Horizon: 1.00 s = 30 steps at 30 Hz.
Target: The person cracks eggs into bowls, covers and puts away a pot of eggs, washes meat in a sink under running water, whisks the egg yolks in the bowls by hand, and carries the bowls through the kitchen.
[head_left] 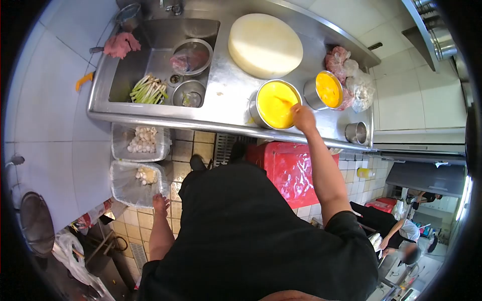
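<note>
A metal pot [255, 114] of yellow beaten egg [274, 102] stands near the counter's front edge. My right hand [304, 119] is closed at the pot's right rim. A thin streak shows in the egg beside my fingers, but what they hold is hidden. To the right is a second metal pot [311, 95] with egg yolks [329, 90] in it. My left hand [160, 203] hangs low at the left, fingers loosely apart and holding nothing. It is nearest to a plastic-lined bin [123, 185] with eggshells [146, 175] inside.
A thick round white board [266, 45] lies behind the pots. Bagged meat [337, 61] and a small metal cup [356, 132] are at the right. The sink [150, 37] holds scallions [149, 90] and metal bowls. A red tub [288, 173] stands under the counter; another person [396, 231] is at far right.
</note>
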Each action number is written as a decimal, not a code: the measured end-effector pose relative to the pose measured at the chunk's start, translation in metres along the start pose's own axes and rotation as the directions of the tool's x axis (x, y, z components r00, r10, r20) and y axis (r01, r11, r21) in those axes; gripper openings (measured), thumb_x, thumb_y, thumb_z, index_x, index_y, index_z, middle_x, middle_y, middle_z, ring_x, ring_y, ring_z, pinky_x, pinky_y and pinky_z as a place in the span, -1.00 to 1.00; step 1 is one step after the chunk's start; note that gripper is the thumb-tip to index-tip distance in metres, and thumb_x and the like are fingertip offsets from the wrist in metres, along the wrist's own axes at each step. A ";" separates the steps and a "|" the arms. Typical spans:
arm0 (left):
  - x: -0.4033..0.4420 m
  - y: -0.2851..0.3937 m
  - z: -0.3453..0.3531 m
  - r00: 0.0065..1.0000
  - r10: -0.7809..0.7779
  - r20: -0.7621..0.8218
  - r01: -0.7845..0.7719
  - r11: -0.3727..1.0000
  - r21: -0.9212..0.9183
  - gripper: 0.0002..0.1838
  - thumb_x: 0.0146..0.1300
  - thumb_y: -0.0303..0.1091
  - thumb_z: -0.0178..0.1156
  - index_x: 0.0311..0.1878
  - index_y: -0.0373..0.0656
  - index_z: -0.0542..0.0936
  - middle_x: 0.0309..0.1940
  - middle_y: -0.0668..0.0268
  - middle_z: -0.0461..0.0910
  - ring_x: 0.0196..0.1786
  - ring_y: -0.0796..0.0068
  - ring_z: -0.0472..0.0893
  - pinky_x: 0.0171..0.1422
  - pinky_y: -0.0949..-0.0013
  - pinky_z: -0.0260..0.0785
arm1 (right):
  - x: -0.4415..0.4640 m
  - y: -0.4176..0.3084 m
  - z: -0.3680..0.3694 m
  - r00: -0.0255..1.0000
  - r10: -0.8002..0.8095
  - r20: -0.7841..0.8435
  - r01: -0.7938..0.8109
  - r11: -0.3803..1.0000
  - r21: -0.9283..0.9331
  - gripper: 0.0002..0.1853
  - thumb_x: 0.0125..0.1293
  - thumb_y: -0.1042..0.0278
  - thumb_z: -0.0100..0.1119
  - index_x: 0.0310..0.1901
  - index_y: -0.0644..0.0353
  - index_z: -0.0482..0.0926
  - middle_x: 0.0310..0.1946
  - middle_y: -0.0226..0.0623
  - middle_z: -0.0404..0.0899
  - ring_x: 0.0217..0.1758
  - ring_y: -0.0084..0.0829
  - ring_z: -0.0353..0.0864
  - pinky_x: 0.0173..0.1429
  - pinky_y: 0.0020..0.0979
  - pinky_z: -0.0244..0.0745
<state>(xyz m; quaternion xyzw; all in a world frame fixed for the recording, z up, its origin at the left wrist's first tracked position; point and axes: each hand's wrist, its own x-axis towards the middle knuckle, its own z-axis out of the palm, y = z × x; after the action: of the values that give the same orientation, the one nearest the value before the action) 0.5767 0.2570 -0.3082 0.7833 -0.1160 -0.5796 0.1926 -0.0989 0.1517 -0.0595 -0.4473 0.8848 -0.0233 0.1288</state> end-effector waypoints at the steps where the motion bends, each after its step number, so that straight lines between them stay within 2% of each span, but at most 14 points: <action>1: 0.000 0.001 0.000 1.000 0.010 0.002 -0.010 1.000 -0.004 -0.65 0.41 -0.08 0.02 0.18 0.05 0.35 -0.13 0.22 0.53 -0.35 0.43 0.57 -0.39 0.34 0.41 | -0.004 0.012 0.010 0.966 -0.255 0.043 0.249 0.962 0.108 -0.75 0.36 0.25 0.02 -0.19 0.16 0.67 -0.24 0.04 0.66 -0.13 0.03 0.64 -0.06 -0.16 0.53; 4: -0.007 -0.008 -0.004 1.000 -0.016 0.008 0.016 1.000 -0.006 -0.69 0.40 -0.07 0.00 0.13 0.08 0.36 -0.19 0.27 0.53 -0.39 0.45 0.56 -0.42 0.35 0.39 | 0.002 0.011 -0.002 0.888 -0.429 0.166 0.292 0.805 0.516 -0.75 0.33 0.22 0.04 -0.18 0.12 0.68 -0.23 0.01 0.67 -0.08 -0.01 0.65 0.01 -0.13 0.50; 6: -0.009 -0.013 -0.005 0.999 -0.036 0.011 0.037 0.999 -0.017 -0.68 0.39 -0.06 0.00 0.13 0.08 0.36 -0.19 0.27 0.53 -0.38 0.45 0.56 -0.42 0.34 0.39 | 0.002 0.005 -0.007 0.991 0.046 -0.123 -0.018 0.975 0.223 -0.75 0.31 0.20 0.10 -0.19 0.13 0.70 -0.24 -0.01 0.68 -0.08 -0.09 0.66 0.04 -0.24 0.49; 7: -0.009 -0.013 -0.006 0.998 -0.057 0.008 0.057 0.998 -0.025 -0.67 0.39 -0.05 0.01 0.13 0.08 0.36 -0.18 0.27 0.53 -0.37 0.44 0.56 -0.41 0.33 0.39 | 0.000 0.008 -0.005 0.991 0.047 -0.128 -0.017 0.974 0.226 -0.75 0.31 0.20 0.10 -0.19 0.13 0.70 -0.24 -0.01 0.68 -0.08 -0.09 0.66 0.04 -0.24 0.49; 9: -0.009 -0.018 -0.008 0.999 -0.041 0.006 0.041 0.999 -0.023 -0.66 0.39 -0.05 0.01 0.13 0.08 0.36 -0.17 0.26 0.53 -0.37 0.44 0.56 -0.40 0.33 0.39 | -0.003 0.009 -0.002 0.870 -0.433 0.237 0.329 0.867 0.375 -0.74 0.33 0.20 0.08 -0.23 0.15 0.71 -0.23 0.00 0.68 -0.13 -0.07 0.66 -0.02 -0.22 0.51; 13: -0.015 -0.025 -0.010 1.000 -0.018 0.008 0.019 0.999 -0.035 -0.65 0.38 -0.05 0.00 0.15 0.07 0.35 -0.12 0.25 0.54 -0.35 0.43 0.55 -0.37 0.32 0.38 | 0.001 0.007 -0.010 0.993 -0.013 -0.116 0.033 0.984 0.175 -0.74 0.31 0.21 0.11 -0.21 0.19 0.71 -0.27 -0.04 0.70 -0.19 -0.14 0.69 -0.04 -0.26 0.52; 17: -0.019 -0.027 -0.010 0.999 -0.041 -0.004 0.041 0.999 -0.024 -0.64 0.37 -0.04 0.02 0.14 0.07 0.36 -0.12 0.26 0.52 -0.36 0.43 0.54 -0.38 0.33 0.36 | 0.011 0.019 0.001 0.940 -0.327 0.101 0.215 0.792 0.571 -0.74 0.31 0.23 0.08 -0.21 0.18 0.70 -0.24 -0.01 0.69 -0.14 -0.10 0.69 -0.03 -0.23 0.53; 19: -0.018 -0.033 -0.015 0.999 -0.025 0.031 0.025 1.000 -0.001 -0.53 0.36 0.00 0.01 0.26 0.07 0.31 0.00 0.19 0.51 -0.15 0.30 0.59 -0.22 0.20 0.40 | 0.020 0.025 0.005 0.985 -0.169 -0.032 0.157 0.806 0.571 -0.74 0.30 0.23 0.09 -0.19 0.18 0.70 -0.23 0.02 0.68 -0.12 -0.06 0.68 -0.01 -0.22 0.52; 21: -0.019 -0.033 -0.015 0.999 -0.031 0.021 0.031 0.999 -0.024 -0.53 0.36 0.00 0.02 0.27 0.07 0.30 0.00 0.19 0.51 -0.15 0.30 0.59 -0.22 0.20 0.40 | 0.009 0.009 0.002 0.952 -0.296 0.082 0.294 0.955 0.036 -0.75 0.29 0.27 0.11 -0.19 0.21 0.71 -0.26 -0.02 0.69 -0.17 -0.15 0.70 -0.04 -0.26 0.53; 23: -0.021 -0.037 -0.015 0.999 -0.051 0.005 0.051 0.998 -0.028 -0.55 0.36 -0.01 0.02 0.25 0.09 0.31 -0.01 0.19 0.51 -0.15 0.29 0.59 -0.21 0.18 0.40 | 0.009 0.009 -0.009 0.859 -0.449 0.248 0.392 0.886 0.247 -0.73 0.31 0.24 0.08 -0.20 0.23 0.70 -0.25 0.02 0.68 -0.16 -0.11 0.69 -0.05 -0.23 0.53; 25: -0.027 -0.042 -0.015 1.000 -0.027 -0.001 0.027 0.997 -0.068 -0.60 0.36 -0.04 0.04 0.19 0.10 0.34 -0.08 0.23 0.50 -0.25 0.35 0.57 -0.29 0.24 0.36 | 0.027 0.021 -0.001 0.992 -0.103 -0.069 0.124 0.856 0.501 -0.72 0.31 0.20 0.08 -0.21 0.20 0.70 -0.25 0.03 0.68 -0.14 -0.08 0.68 -0.02 -0.20 0.52; 27: -0.030 -0.042 -0.021 1.000 0.010 -0.014 -0.011 0.995 -0.100 -0.66 0.35 -0.07 0.06 0.13 0.11 0.36 -0.16 0.27 0.50 -0.36 0.41 0.54 -0.38 0.30 0.33 | 0.010 0.003 -0.010 0.985 -0.020 -0.173 0.059 0.974 0.220 -0.74 0.29 0.21 0.13 -0.18 0.20 0.69 -0.32 -0.05 0.69 -0.20 -0.24 0.69 -0.06 -0.30 0.52; 29: -0.030 -0.045 -0.019 0.999 -0.046 -0.023 0.043 0.993 -0.107 -0.66 0.35 -0.08 0.06 0.13 0.11 0.36 -0.16 0.27 0.51 -0.39 0.41 0.54 -0.38 0.29 0.33 | 0.006 -0.002 -0.014 0.830 -0.495 0.257 0.431 0.862 0.265 -0.74 0.31 0.21 0.10 -0.21 0.19 0.69 -0.33 -0.03 0.69 -0.23 -0.16 0.70 -0.10 -0.25 0.55; 30: -0.032 -0.046 -0.018 0.999 -0.044 -0.027 0.040 0.992 -0.123 -0.67 0.35 -0.09 0.05 0.12 0.11 0.36 -0.20 0.29 0.50 -0.41 0.42 0.53 -0.42 0.33 0.32 | 0.013 0.005 -0.004 0.890 -0.451 0.063 0.382 0.815 0.437 -0.73 0.33 0.18 0.08 -0.21 0.17 0.68 -0.32 0.00 0.68 -0.21 -0.11 0.69 -0.08 -0.19 0.54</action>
<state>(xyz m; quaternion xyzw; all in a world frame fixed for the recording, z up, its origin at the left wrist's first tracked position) 0.5829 0.3141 -0.2963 0.7807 -0.0609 -0.5780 0.2296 -0.1110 0.1442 -0.0586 -0.5932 0.7260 -0.2004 0.2841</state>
